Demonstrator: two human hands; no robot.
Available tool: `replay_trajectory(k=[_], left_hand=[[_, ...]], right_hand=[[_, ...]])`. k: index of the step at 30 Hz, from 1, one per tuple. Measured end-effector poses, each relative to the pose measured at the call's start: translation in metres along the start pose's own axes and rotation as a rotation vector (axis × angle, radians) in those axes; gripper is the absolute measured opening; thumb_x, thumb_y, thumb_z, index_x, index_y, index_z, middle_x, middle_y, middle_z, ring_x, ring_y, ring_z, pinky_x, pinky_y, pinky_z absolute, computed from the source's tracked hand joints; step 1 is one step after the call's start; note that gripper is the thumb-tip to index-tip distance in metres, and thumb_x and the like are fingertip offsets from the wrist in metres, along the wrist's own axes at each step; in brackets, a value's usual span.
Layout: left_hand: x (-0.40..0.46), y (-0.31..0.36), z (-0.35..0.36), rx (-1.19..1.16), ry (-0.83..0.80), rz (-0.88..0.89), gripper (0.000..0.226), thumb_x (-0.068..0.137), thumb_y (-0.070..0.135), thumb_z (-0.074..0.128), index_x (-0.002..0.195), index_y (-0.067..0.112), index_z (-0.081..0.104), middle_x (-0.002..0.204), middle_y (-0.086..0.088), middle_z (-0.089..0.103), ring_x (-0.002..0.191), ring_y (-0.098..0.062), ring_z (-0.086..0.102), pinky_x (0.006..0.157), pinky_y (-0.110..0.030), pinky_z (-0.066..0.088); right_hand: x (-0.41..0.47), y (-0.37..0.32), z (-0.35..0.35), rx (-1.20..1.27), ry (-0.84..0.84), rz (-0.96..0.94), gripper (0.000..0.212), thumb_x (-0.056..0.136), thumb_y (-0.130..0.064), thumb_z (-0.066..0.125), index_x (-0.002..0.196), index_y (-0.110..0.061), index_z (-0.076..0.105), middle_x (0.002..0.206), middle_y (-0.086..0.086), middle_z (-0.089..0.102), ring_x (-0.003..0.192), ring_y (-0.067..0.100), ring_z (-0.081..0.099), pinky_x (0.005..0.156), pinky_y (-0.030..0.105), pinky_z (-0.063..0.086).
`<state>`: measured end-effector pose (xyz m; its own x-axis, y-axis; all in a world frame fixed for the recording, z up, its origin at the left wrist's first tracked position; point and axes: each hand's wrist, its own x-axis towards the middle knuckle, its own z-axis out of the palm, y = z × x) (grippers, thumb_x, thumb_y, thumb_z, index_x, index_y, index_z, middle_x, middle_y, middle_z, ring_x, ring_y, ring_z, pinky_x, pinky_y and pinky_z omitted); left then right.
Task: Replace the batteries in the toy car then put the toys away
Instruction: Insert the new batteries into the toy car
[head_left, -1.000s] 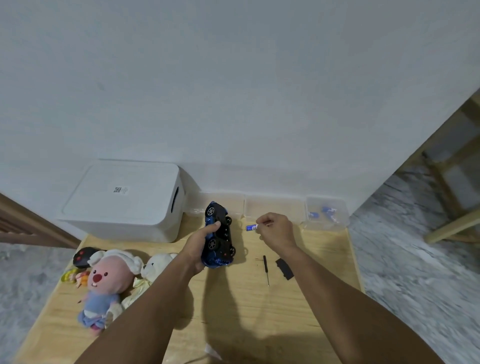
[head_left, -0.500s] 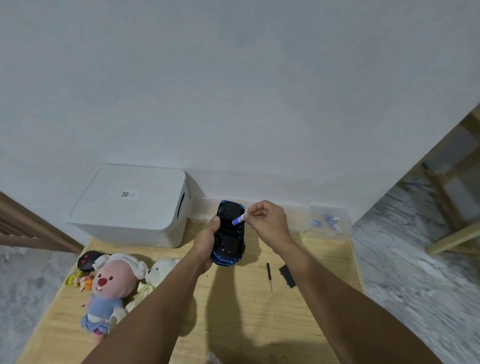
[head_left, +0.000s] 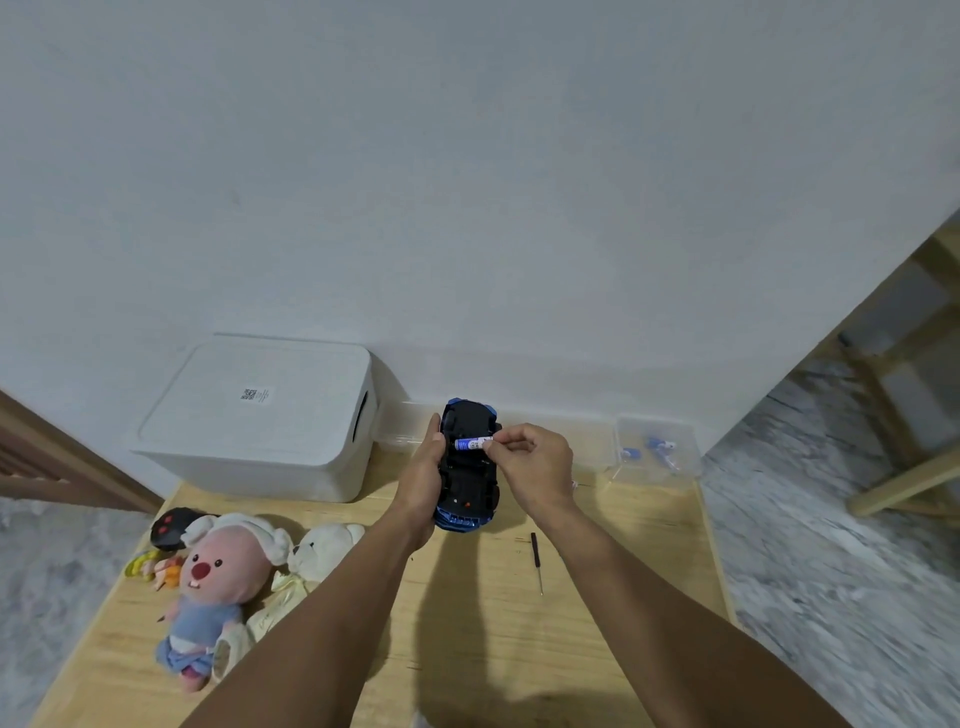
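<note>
Fresh battery going into the upturned toy car, mid-frame above the light wooden tabletop (head_left: 519, 649).

At left centre the large white lidded plastic storage box (head_left: 260, 415) sits against the wall, probably where the toys end up. Lower left lie the pink plush animal in blue clothes (head_left: 208, 587) and a cream plush bear (head_left: 322, 545), waiting. The blue and black toy car (head_left: 467, 478) is held belly-up so its battery bay faces the person; the left hand (head_left: 423, 483) wraps its side to steady it. The right hand (head_left: 535, 462) has its fingers pinched narrow on a small blue and white cylindrical battery (head_left: 471, 444), laid across the underside. A thin black screwdriver (head_left: 536, 561) rests lower right, within reach.
</note>
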<state>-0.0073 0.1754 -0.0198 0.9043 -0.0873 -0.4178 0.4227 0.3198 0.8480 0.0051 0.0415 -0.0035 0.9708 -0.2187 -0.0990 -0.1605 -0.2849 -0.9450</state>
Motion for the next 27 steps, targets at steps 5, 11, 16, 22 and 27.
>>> replay_trajectory(k=[5,11,16,22,27], left_hand=[[0.001,-0.003,0.004,0.062,0.003,0.041,0.042,0.105,0.030,0.024,0.130,0.044,0.054,0.120,-0.005,0.069,0.109,-0.030,0.066,0.096,-0.054,0.051],[0.002,-0.001,0.006,0.064,0.003,0.050,0.042,0.106,0.031,0.023,0.136,0.043,0.050,0.122,-0.004,0.068,0.110,-0.030,0.066,0.096,-0.056,0.050],[0.003,-0.001,0.009,0.065,0.001,0.049,0.043,0.105,0.030,0.022,0.135,0.042,0.051,0.122,-0.005,0.068,0.111,-0.030,0.065,0.095,-0.055,0.051],[0.003,-0.001,0.010,0.128,0.030,0.068,0.042,0.102,0.024,0.026,0.125,0.037,0.059,0.114,-0.008,0.070,0.106,-0.036,0.065,0.086,-0.049,0.055],[0.004,-0.003,0.007,0.141,0.043,0.051,0.041,0.102,0.026,0.027,0.122,0.038,0.061,0.113,-0.009,0.071,0.103,-0.037,0.067,0.087,-0.054,0.056]], right_hand=[[-0.002,0.002,0.000,0.004,0.052,-0.016,0.006,0.074,-0.012,0.078,0.075,-0.015,0.073,0.070,-0.011,0.068,0.068,0.006,0.065,0.064,0.007,0.048],[-0.004,0.012,0.003,-0.018,0.096,0.003,0.004,0.075,-0.016,0.079,0.079,-0.016,0.077,0.083,-0.003,0.071,0.077,0.012,0.066,0.069,0.016,0.051],[-0.010,0.015,0.005,-0.107,0.077,-0.078,0.006,0.082,-0.016,0.073,0.086,-0.015,0.076,0.092,-0.001,0.065,0.082,0.012,0.062,0.071,0.019,0.050],[-0.011,0.014,-0.005,-0.387,-0.078,-0.262,0.025,0.087,-0.010,0.055,0.105,-0.008,0.072,0.095,-0.002,0.052,0.080,0.013,0.055,0.071,0.017,0.043],[-0.007,0.015,-0.011,-0.515,-0.178,-0.323,0.034,0.088,-0.005,0.049,0.113,-0.012,0.070,0.098,-0.002,0.050,0.082,0.013,0.050,0.071,0.019,0.038]])
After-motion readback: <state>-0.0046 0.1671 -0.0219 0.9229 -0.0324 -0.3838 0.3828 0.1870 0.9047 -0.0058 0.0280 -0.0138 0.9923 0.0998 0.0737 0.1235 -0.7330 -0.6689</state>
